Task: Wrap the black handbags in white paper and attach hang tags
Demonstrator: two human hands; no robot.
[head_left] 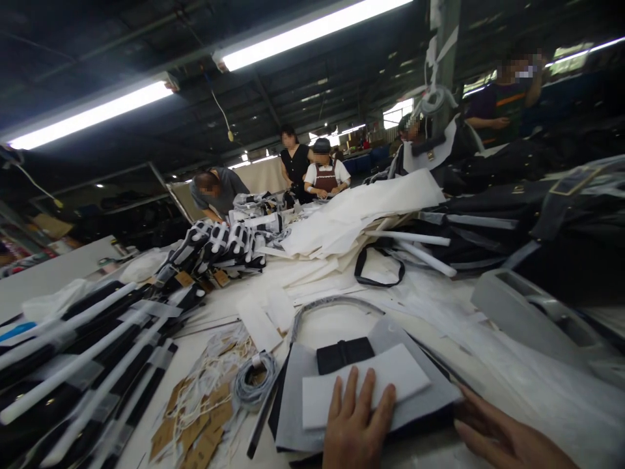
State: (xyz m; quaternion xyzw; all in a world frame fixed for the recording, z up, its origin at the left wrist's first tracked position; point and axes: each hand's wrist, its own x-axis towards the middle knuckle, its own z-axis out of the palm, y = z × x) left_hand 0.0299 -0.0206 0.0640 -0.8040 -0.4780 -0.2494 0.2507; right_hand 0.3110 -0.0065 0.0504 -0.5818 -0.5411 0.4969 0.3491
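Here the wide table (pixel 537 384) carries the grey bag (pixel 420 391) before me; my left hand (pixel 354 426) lies flat, fingers spread, pressing the white sheet (pixel 361 387) onto it, my right hand (pixel 502 436) open at its edge. Folding looks underway; next needs a clean crease.

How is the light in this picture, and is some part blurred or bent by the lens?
Head view: two ceiling tube lights glare white; the roof around them stays dark. The left hand on the white sheet is evenly lit. Straight edges bow toward the frame borders, and the right hand looks stretched. Distant people's faces are blurred.
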